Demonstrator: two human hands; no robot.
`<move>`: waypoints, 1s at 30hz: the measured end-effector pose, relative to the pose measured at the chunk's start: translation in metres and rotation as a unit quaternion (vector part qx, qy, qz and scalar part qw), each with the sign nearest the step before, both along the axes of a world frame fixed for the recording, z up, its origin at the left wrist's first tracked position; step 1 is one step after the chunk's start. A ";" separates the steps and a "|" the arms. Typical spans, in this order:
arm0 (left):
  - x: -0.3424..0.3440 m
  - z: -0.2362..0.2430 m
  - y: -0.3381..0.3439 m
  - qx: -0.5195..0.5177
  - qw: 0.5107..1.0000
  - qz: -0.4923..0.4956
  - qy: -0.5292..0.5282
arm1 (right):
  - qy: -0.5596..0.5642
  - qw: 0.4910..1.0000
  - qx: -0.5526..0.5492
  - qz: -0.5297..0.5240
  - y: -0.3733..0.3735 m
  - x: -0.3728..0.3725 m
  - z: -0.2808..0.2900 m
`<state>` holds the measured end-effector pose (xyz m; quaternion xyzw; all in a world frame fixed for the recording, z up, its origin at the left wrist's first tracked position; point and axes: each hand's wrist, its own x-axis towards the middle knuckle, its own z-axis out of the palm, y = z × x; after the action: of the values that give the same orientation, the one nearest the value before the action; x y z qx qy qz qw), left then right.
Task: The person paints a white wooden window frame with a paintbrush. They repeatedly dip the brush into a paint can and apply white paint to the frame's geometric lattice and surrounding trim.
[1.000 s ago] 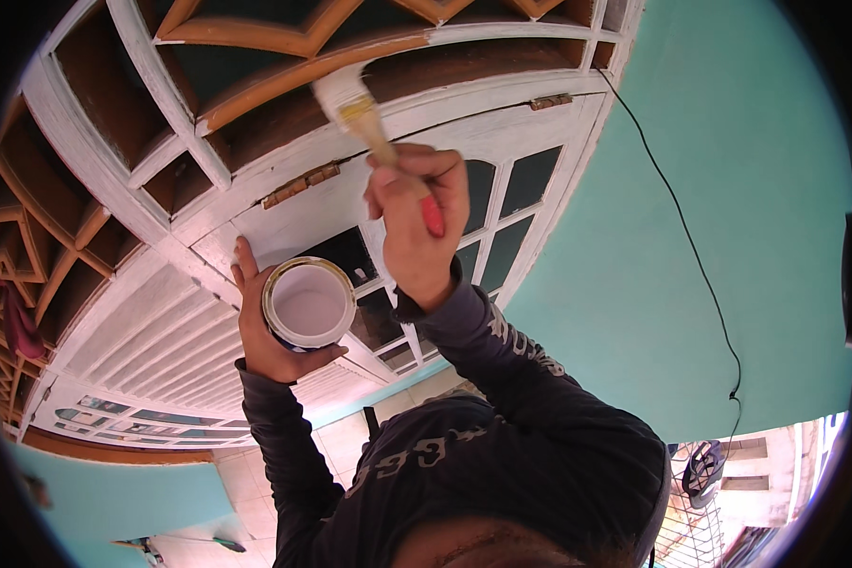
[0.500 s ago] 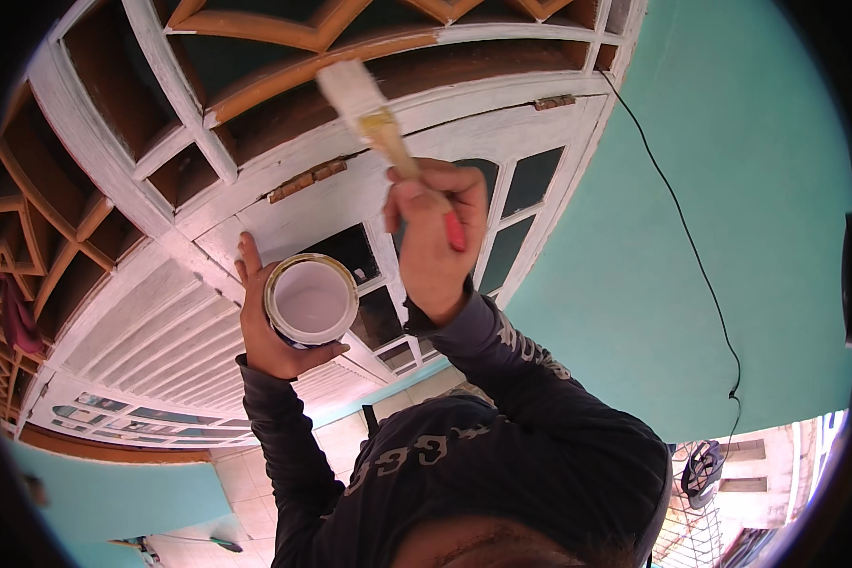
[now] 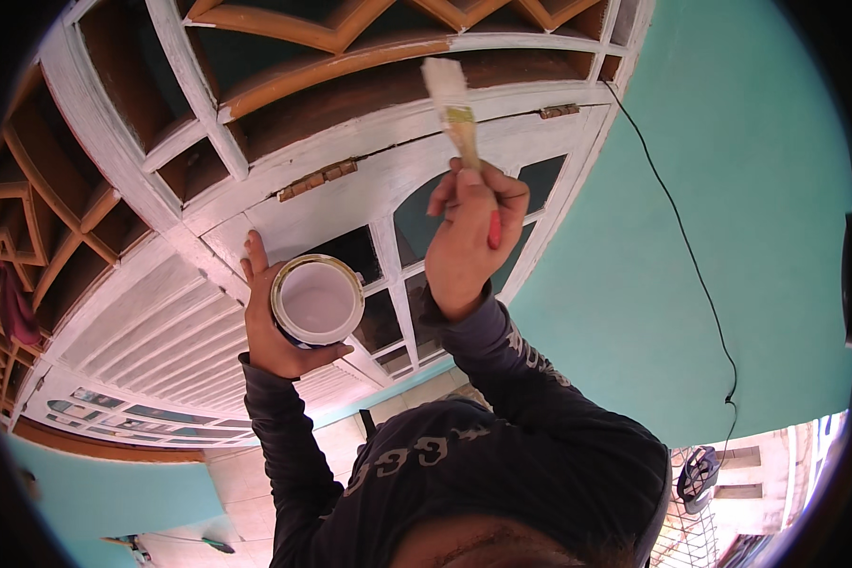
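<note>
My left hand is wrapped round a paint can with white paint inside, its mouth facing up toward the view. Pinched in my right hand is a paintbrush with a red handle end and whitened bristles. The bristles point up at the wooden frame, just under an orange-brown rail whose right part is white. Whether the bristles touch the wood I cannot tell. Above that rail runs orange-brown zigzag latticework.
White-painted double doors with dark glass panes stand before me, with rusty hinges along the top. To the right is a turquoise wall with a hanging black cable. A cap hangs at the lower right.
My right hand and the paintbrush have moved right along the frame, and the brush is more upright. My left hand with the paint can stays nearly in place.
</note>
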<state>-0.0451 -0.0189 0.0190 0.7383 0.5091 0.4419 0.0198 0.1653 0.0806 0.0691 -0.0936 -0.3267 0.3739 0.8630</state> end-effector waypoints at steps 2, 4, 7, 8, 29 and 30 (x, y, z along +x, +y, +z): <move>0.001 -0.001 0.001 0.001 1.000 0.001 0.011 | -0.002 1.000 -0.006 0.020 0.005 -0.001 0.010; 0.000 -0.002 0.001 -0.011 1.000 0.001 0.006 | -0.052 0.997 0.031 0.039 0.010 -0.007 0.010; 0.001 0.002 0.001 -0.018 1.000 0.004 0.020 | -0.123 0.985 0.092 0.084 -0.001 -0.025 0.001; 0.000 0.003 0.000 -0.018 0.999 0.008 0.027 | -0.130 0.983 0.093 0.087 -0.008 -0.024 -0.002; -0.004 -0.002 0.002 -0.011 1.000 0.008 0.019 | -0.166 0.977 0.092 0.096 -0.003 -0.020 0.006; -0.003 0.000 0.005 -0.001 1.000 0.009 0.019 | -0.176 0.975 0.084 0.109 -0.006 -0.020 0.004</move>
<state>-0.0485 -0.0142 0.0189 0.7417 0.5168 0.4275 0.0071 0.1449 0.0749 0.0734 -0.0494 -0.5121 0.4147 0.7505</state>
